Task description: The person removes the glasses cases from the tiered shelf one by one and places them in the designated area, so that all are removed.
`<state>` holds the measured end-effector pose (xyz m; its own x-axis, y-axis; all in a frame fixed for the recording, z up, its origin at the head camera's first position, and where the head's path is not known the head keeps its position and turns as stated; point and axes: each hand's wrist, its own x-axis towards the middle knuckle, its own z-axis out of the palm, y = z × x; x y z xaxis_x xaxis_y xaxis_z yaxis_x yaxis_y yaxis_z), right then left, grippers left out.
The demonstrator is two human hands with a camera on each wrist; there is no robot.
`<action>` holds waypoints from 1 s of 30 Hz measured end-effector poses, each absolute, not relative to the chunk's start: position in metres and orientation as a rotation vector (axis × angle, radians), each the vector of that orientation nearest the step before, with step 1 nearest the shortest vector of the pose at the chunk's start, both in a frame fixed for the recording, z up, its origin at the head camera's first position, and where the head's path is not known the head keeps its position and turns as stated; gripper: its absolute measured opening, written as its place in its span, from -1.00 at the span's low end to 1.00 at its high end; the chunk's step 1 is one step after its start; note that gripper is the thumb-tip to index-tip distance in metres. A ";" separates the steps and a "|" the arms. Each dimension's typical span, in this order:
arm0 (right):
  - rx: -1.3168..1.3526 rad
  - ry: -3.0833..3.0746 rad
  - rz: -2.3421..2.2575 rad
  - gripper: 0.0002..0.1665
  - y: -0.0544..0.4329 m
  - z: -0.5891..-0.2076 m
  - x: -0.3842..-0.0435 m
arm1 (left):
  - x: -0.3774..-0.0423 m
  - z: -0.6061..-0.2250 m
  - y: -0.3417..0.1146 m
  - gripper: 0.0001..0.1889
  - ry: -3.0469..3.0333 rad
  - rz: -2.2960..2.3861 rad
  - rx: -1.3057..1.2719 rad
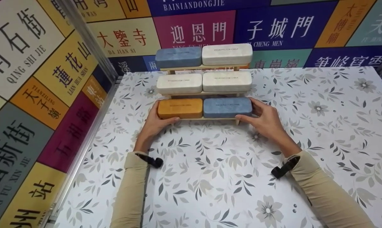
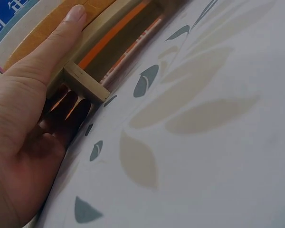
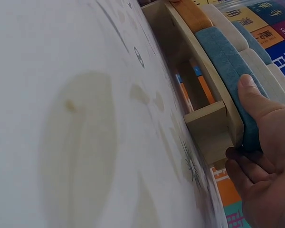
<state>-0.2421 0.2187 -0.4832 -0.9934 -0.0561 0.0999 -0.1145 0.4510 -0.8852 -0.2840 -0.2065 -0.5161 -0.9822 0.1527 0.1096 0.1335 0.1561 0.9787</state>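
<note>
A three-tier wooden rack [image 1: 210,119] bears two rows of cream and blue cases above and a front row of two. My left hand [image 1: 157,119] holds the left end of the orange glasses case [image 1: 180,108], thumb along its front. The left wrist view shows the other fingers [image 2: 78,111] curled low beside the rack's leg. At the right end, my right hand [image 1: 265,118] grips the blue glasses case [image 1: 227,107], its thumb [image 3: 249,90] on the front face and fingertips bent in under the end, close to the shelf.
On the upper tiers sit a second blue case [image 1: 178,58] and three cream cases [image 1: 227,81]. A floral-patterned tabletop [image 1: 203,164] spreads around the rack. Panels with large Chinese characters [image 1: 194,30] stand behind and along the left edge.
</note>
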 end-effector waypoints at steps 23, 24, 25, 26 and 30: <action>0.195 -2.634 1.538 0.04 0.232 -0.455 -0.227 | -0.284 -0.515 -0.209 0.12 2.419 1.935 0.284; 0.198 -2.639 1.538 0.03 0.233 -0.454 -0.227 | -0.284 -0.515 -0.209 0.11 2.415 1.939 0.282; 0.199 -2.638 1.541 0.02 0.234 -0.452 -0.226 | -0.284 -0.515 -0.209 0.11 2.413 1.940 0.277; 0.207 -2.636 1.542 0.02 0.235 -0.450 -0.225 | -0.284 -0.514 -0.208 0.11 2.411 1.942 0.270; 0.255 -2.582 1.565 -0.03 0.238 -0.442 -0.223 | -0.280 -0.509 -0.206 0.12 2.387 1.958 0.246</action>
